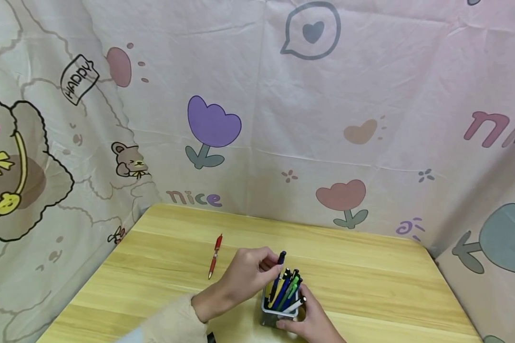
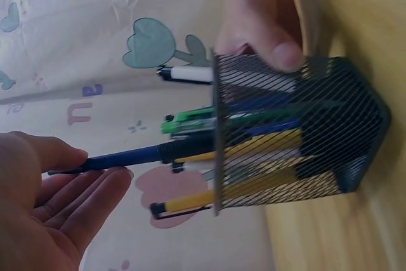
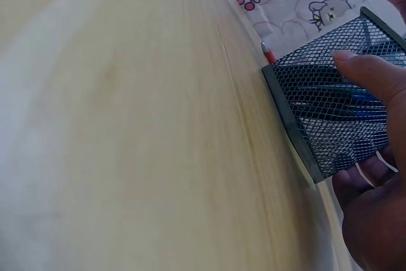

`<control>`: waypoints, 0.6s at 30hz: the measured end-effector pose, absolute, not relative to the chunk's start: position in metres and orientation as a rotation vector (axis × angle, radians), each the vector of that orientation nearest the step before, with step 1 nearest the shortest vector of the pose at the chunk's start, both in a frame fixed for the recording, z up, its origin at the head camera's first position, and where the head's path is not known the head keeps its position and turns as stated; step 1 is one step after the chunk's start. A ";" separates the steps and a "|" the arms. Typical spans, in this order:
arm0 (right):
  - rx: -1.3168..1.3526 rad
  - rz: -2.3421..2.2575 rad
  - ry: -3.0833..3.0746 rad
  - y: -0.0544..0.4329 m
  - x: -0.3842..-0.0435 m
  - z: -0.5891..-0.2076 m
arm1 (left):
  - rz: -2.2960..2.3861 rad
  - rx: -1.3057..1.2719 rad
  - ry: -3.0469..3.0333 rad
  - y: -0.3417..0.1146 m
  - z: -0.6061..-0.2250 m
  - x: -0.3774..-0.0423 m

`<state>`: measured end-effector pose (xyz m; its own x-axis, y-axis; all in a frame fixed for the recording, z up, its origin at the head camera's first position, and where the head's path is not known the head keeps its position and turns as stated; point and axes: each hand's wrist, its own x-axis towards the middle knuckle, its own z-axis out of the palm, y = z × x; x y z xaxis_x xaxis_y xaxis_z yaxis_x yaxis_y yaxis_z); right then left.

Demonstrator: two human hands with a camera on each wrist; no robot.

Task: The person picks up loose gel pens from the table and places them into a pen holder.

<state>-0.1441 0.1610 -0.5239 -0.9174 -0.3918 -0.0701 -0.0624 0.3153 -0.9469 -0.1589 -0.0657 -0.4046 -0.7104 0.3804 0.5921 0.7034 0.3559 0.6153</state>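
My left hand (image 1: 253,271) pinches the upper end of a dark blue pen (image 2: 130,158) between thumb and fingers. The pen's lower part is inside a black mesh pen holder (image 1: 275,318), seen through the mesh in the left wrist view. Around the holder's side, my right hand (image 1: 313,319) grips it with the thumb (image 3: 365,71) on one wall and fingers on another. Several pens stand in the holder, among them a green pen (image 2: 187,116), a yellow pen (image 2: 187,202) and a white pen (image 2: 190,73).
A red pen (image 1: 215,257) lies on the wooden table (image 1: 369,286), left of my hands. Printed cloth (image 1: 257,119) hangs behind the table and along both sides. A small black object (image 1: 211,337) shows at the bottom edge, near my left sleeve (image 1: 171,321).
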 end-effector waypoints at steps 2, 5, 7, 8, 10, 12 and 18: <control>-0.412 -1.634 2.302 0.161 -0.144 -0.524 | -1.297 -0.960 -2.287 -0.063 -0.408 -0.158; -0.411 -1.631 2.308 0.161 -0.144 -0.525 | -1.297 -0.956 -2.310 -0.060 -0.413 -0.157; -0.411 -1.626 2.309 0.162 -0.144 -0.525 | -1.304 -0.954 -2.331 -0.059 -0.416 -0.156; -0.415 -1.623 2.309 0.162 -0.144 -0.525 | -1.305 -0.950 -2.345 -0.058 -0.418 -0.156; -0.424 -1.616 2.317 0.162 -0.144 -0.525 | -1.301 -0.948 -2.362 -0.056 -0.421 -0.155; -0.441 -1.609 2.328 0.162 -0.143 -0.525 | -1.295 -0.941 -2.383 -0.054 -0.424 -0.154; -0.457 -1.620 2.330 0.161 -0.142 -0.524 | -1.228 -0.941 -2.413 -0.050 -0.432 -0.152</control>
